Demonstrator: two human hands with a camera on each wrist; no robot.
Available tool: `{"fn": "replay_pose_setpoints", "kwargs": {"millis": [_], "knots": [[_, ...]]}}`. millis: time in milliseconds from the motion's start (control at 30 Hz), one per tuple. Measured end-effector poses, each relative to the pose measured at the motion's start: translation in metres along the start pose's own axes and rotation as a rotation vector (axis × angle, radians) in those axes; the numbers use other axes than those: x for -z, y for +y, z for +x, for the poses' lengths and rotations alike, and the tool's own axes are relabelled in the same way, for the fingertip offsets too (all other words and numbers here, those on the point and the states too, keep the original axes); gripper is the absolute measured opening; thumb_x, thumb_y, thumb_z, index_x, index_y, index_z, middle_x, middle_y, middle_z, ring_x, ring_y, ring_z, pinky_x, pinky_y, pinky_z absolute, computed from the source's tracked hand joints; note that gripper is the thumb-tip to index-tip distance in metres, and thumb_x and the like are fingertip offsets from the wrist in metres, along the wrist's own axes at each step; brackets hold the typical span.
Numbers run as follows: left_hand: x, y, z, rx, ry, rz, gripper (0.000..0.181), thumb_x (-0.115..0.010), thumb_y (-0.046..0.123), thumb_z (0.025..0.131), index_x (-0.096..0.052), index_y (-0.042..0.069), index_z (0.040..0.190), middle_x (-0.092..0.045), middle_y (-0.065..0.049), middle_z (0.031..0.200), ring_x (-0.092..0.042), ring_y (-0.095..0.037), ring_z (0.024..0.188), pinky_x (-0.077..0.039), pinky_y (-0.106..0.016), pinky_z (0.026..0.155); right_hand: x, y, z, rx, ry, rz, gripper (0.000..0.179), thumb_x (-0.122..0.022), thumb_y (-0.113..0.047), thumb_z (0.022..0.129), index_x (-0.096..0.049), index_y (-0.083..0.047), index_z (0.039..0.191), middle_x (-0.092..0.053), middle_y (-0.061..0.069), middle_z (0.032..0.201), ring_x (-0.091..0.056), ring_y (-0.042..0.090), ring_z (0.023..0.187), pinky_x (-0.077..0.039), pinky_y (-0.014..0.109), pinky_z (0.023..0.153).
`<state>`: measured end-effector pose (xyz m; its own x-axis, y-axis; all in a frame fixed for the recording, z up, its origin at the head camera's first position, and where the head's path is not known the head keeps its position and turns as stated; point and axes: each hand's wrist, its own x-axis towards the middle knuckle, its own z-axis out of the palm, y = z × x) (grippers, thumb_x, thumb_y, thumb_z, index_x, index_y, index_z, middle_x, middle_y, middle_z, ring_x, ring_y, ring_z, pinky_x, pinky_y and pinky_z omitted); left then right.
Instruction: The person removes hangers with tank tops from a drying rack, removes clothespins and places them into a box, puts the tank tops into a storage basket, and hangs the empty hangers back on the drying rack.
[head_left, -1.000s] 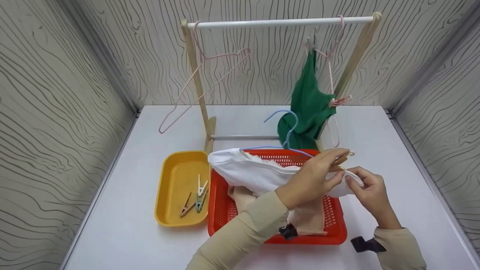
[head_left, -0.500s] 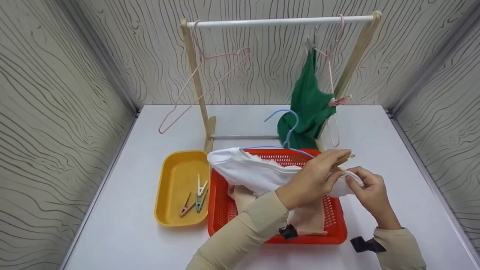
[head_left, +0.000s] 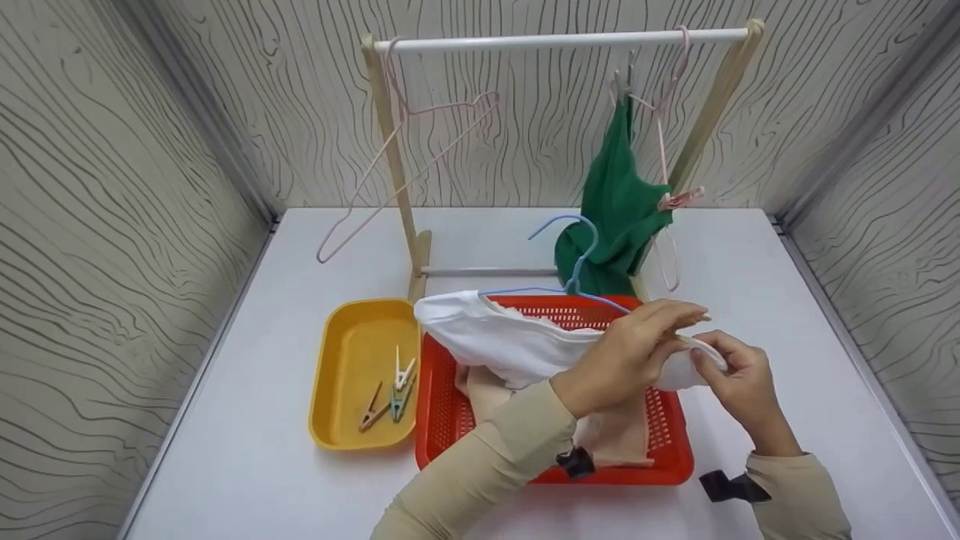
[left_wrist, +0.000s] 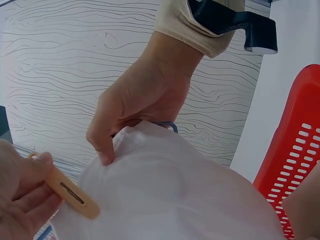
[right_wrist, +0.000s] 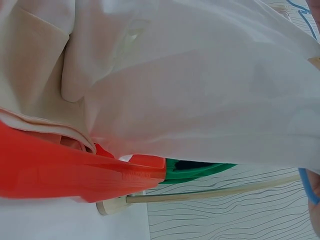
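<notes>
A white garment (head_left: pixel 517 352) drapes on a blue hanger (head_left: pixel 576 281), whose hook stands up above the red basket. My left hand (head_left: pixel 626 360) pinches a light orange-yellow clothespin (left_wrist: pixel 75 194) at the garment's right end. In the head view the fingers hide most of that clothespin. Whether its tips grip the cloth cannot be seen. My right hand (head_left: pixel 739 375) pinches the garment's edge at the hanger's right end. In the left wrist view, the right thumb and fingers hold the cloth, with a bit of blue hanger showing.
Beige cloth (head_left: pixel 622 435) lies in the red basket (head_left: pixel 555 476). Left of it, a yellow tray (head_left: pixel 337 375) holds several clothespins (head_left: pixel 399 401). Behind stands a rack (head_left: pixel 562 41) with a pink hanger (head_left: pixel 360 195) and a green garment (head_left: pixel 619 202) on another pink hanger.
The left fingers have straightened slightly over the clothespin, whose end has moved down and is more covered. The right hand, garment and hanger stay almost in place.
</notes>
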<state>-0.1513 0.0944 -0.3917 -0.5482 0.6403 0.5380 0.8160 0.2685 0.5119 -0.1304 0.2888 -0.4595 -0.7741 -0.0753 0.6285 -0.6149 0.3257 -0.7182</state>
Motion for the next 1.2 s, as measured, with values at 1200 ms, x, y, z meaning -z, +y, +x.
{"fn": "replay_pose_setpoints", "kwargs": {"millis": [1200], "knots": [[0.0013, 0.0034, -0.0068, -0.037, 0.056, -0.095, 0.024, -0.055, 0.009, 0.096, -0.06, 0.003, 0.119, -0.068, -0.008, 0.115, -0.064, -0.013, 0.11, -0.042, -0.007, 0.103, -0.0006, -0.0017, -0.0021, -0.023, -0.001, 0.02, 0.044, -0.052, 0.027, 0.076, -0.068, -0.012, 0.088, -0.068, -0.022, 0.083, -0.056, -0.006, 0.065, -0.047, 0.005, 0.058]]}}
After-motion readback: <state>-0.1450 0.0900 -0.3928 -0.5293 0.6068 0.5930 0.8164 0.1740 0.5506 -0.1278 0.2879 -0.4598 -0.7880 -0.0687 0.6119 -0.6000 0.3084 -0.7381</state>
